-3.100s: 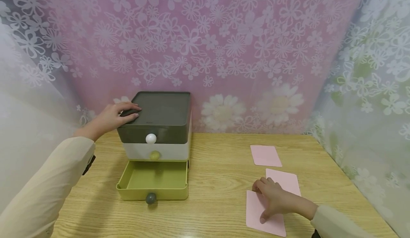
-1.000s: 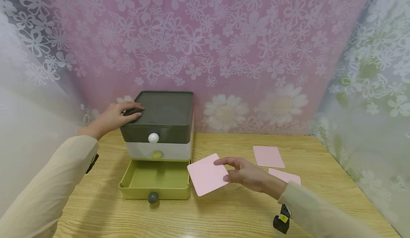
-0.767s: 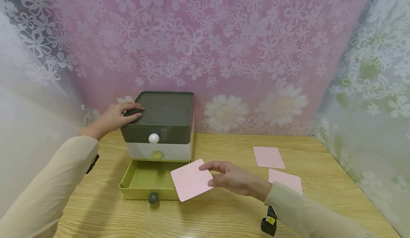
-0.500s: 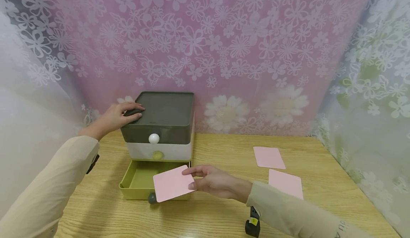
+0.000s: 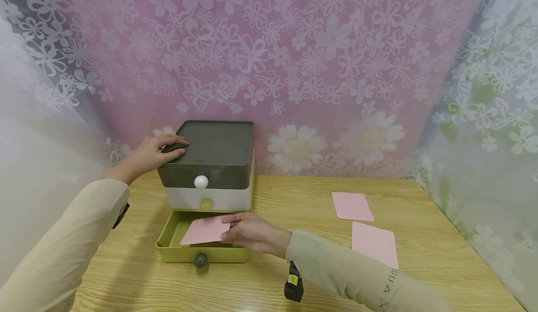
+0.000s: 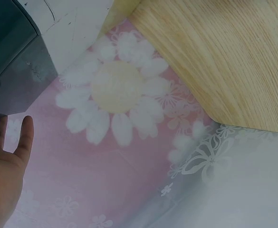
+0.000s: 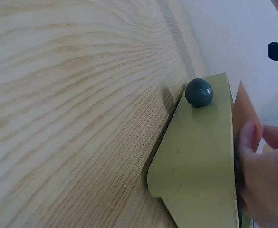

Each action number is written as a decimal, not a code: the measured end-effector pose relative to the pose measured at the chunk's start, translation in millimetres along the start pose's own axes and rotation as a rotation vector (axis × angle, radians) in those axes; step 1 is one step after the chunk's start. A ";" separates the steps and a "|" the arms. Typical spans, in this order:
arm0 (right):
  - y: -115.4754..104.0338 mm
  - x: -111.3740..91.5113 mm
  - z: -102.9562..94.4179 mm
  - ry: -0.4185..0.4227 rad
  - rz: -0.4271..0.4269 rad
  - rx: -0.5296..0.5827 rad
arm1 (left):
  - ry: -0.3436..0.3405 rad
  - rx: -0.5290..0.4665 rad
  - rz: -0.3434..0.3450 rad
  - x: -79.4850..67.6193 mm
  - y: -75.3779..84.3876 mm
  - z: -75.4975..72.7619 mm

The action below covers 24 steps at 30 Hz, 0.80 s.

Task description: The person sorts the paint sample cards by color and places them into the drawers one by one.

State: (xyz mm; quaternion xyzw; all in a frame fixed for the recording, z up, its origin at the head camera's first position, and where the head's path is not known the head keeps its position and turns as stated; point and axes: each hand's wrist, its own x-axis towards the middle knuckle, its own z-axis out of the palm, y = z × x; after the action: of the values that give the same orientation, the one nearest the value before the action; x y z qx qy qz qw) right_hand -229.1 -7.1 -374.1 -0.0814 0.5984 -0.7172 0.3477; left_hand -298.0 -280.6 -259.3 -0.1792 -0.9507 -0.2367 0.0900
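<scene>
A pink square card (image 5: 205, 230) is pinched at its right edge between the thumb and fingers of my right hand (image 5: 256, 233). It lies tilted over the pulled-out green bottom drawer (image 5: 176, 255), inside the front wall's outline. The right wrist view has the card (image 7: 244, 114) edge-on behind the drawer front (image 7: 196, 156) with its grey knob (image 7: 199, 92). My left hand (image 5: 147, 155) rests on the front left corner of the small drawer cabinet's dark grey top (image 5: 218, 139). The left wrist view catches part of that hand (image 6: 5, 175) beside the dark cabinet (image 6: 20, 61).
Two more pink cards lie on the wooden table (image 5: 290, 209) at the right: a far card (image 5: 352, 206) and a nearer card (image 5: 374, 243) partly behind the right sleeve. The white middle drawer (image 5: 229, 200) and the dark top drawer are pushed in. Flowered curtains (image 5: 294, 69) enclose the table.
My right hand picked up the nearest pink card from the table and carried it left to the green drawer, tipping it flatter over the inside. My left hand stays on the cabinet.
</scene>
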 end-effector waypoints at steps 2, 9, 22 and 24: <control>2.2 5.6 3.1 0.027 0.001 -0.010 | -0.002 -0.003 -0.007 -0.1 -0.3 -0.1; 5.9 18.5 10.0 0.070 -0.024 -0.159 | 0.000 -0.011 -0.015 -0.1 -0.7 0.4; 2.7 15.8 14.5 0.089 0.033 -0.263 | -0.011 0.004 0.010 -0.5 0.4 -1.8; 1.2 14.5 15.6 0.091 0.044 -0.271 | -0.006 0.000 0.006 -0.4 0.6 -1.3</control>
State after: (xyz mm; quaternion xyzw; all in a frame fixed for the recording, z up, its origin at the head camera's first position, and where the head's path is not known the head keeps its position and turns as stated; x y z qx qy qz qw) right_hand -231.1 -28.3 -375.3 -0.0818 0.7065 -0.6252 0.3214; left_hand -297.2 -280.9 -258.0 -0.1828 -0.9505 -0.2357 0.0877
